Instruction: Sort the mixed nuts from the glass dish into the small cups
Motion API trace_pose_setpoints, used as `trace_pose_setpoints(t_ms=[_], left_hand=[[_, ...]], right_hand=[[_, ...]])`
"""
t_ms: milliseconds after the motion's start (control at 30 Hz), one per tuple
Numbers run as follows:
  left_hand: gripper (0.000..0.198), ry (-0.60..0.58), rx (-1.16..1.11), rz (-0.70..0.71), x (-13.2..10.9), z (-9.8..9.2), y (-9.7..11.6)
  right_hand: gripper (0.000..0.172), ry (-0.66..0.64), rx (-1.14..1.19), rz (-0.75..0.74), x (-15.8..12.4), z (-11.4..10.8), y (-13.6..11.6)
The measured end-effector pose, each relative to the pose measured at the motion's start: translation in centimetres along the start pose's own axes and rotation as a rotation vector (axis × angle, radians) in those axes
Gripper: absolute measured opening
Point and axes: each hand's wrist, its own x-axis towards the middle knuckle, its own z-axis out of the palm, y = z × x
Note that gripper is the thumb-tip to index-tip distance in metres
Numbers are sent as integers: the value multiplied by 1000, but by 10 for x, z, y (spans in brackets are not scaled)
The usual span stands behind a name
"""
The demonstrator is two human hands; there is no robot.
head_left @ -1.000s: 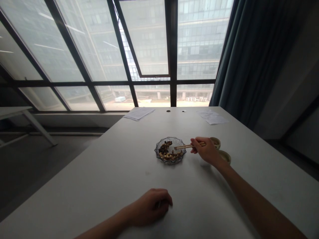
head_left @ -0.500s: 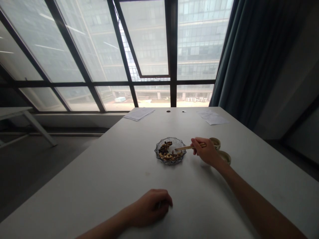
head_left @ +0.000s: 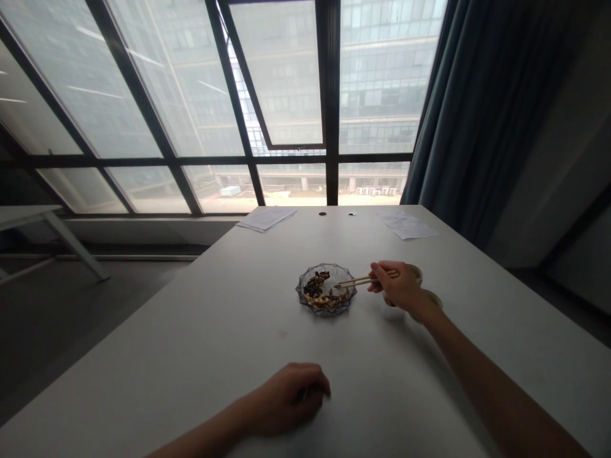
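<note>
My right hand [head_left: 398,284] grips a pair of wooden chopsticks [head_left: 365,280], whose tips are slightly apart over the right side of a glass dish [head_left: 326,270] with a scalloped rim. Dark brown dried pieces [head_left: 315,282] lie at the left in the dish, and paler, yellowish pieces [head_left: 324,299] along its front. Whether the tips touch a piece is too small to tell. Two small bowls, a far bowl [head_left: 416,273] and a near bowl [head_left: 434,300], are partly hidden behind my right hand. My left hand [head_left: 291,399] rests on the table with fingers loosely curled, nothing visible in them.
The white table [head_left: 214,331] reaches toward the windows. Stacked papers [head_left: 266,219] lie at its far left, and another sheet [head_left: 407,224] at its far right. A dark curtain [head_left: 470,127] hangs on the right. Another table [head_left: 28,216] stands at the left.
My right hand has shifted slightly right, and the chopstick tips have spread apart. My left hand and the dish have stayed in place.
</note>
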Motion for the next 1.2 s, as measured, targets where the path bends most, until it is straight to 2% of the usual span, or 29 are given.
trace_pose_setpoints(t_ms=[400,767,900,1033,1200], left_hand=[[24,-7,3,-3,-1,-2,3],[24,-6,-5,-1,-1,-1,2],[23,-20,3,-4,-1,-1,2],[23,-27,23,-6,-1,-2,1],[22,-18,9,2,0,-1,2]], right_hand=[[49,66,-137,-157,-6,10,-6],[49,60,-148,-173,-6,10,-5],[50,95,-128,-166,-6,10,-6],[51,178,-100,-157,-8,-3,-24],[51,350,-75,-187,-14,-43,-61]])
